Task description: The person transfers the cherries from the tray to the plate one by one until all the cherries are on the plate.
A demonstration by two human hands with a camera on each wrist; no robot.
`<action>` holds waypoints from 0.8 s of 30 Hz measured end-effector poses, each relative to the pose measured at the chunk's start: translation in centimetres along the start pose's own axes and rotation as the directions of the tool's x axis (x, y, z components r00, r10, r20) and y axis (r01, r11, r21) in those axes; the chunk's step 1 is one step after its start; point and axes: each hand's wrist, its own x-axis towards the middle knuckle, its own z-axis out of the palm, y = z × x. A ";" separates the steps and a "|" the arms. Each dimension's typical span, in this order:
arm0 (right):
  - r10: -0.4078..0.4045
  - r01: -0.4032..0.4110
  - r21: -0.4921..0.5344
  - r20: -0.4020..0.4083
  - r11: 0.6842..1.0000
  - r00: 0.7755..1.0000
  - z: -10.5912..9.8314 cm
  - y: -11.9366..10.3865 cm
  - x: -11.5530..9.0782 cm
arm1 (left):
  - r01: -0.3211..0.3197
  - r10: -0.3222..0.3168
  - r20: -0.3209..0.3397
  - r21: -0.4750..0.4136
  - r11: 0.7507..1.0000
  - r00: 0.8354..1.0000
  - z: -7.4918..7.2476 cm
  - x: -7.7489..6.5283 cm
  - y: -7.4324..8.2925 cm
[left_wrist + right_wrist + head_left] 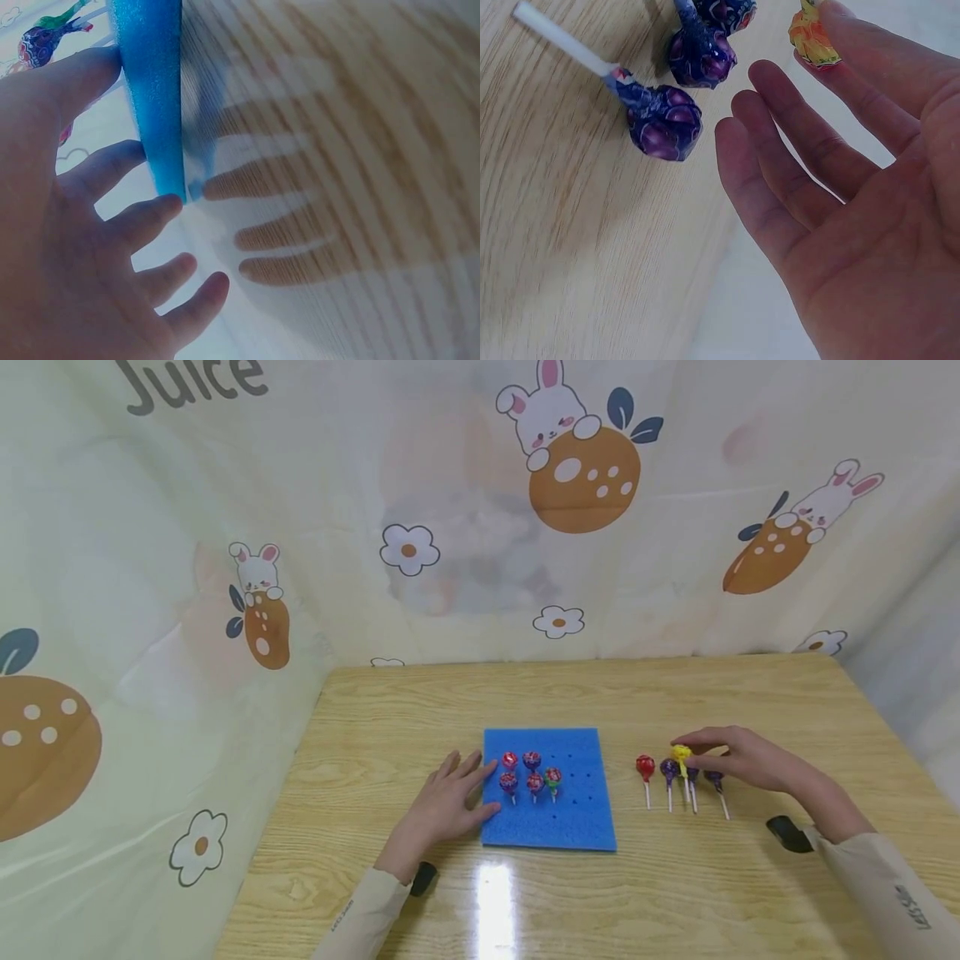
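Note:
My right hand [738,756] pinches a yellow-wrapped lollipop [814,37] between thumb and index finger, its stick pointing down in the head view. Its other fingers stay apart from the candy. Below and beside it lie purple-wrapped lollipops [667,124] on the table, and a red lollipop [645,767] lies to their left. At the left edge of a blue foam board [547,835], my left hand [446,802] touches the side with spread fingers and holds nothing. Several lollipops, among them a green-and-red one [552,777], stand in the board's left and middle part.
Small dark holes dot the board's right side. The wooden table [375,727] runs back to a printed curtain [465,610] behind and at both sides. A dark wrist device [789,834] sits by the right sleeve.

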 end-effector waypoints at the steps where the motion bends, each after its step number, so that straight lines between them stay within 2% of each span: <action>1: 0.000 0.000 0.002 0.001 1.000 1.000 -0.1 0.0 -0.1 | 0.001 -0.001 0.001 0.001 1.000 1.000 0.0 0.0 0.0; 10: 0.033 -0.033 -0.010 -0.013 0.999 0.999 -0.6 0.5 -0.7 | 0.003 -0.003 0.010 -0.001 1.000 1.000 0.0 0.0 0.0; 17: 0.044 -0.045 0.012 0.007 0.999 0.999 -0.8 0.8 -0.8 | 0.009 -0.009 0.013 0.004 1.000 1.000 -0.2 0.0 -0.1; 24: 0.053 -0.052 -0.039 0.028 0.998 0.998 -1.9 1.3 -1.3 | 0.008 -0.008 0.013 -0.003 1.000 1.000 -0.2 0.0 -0.1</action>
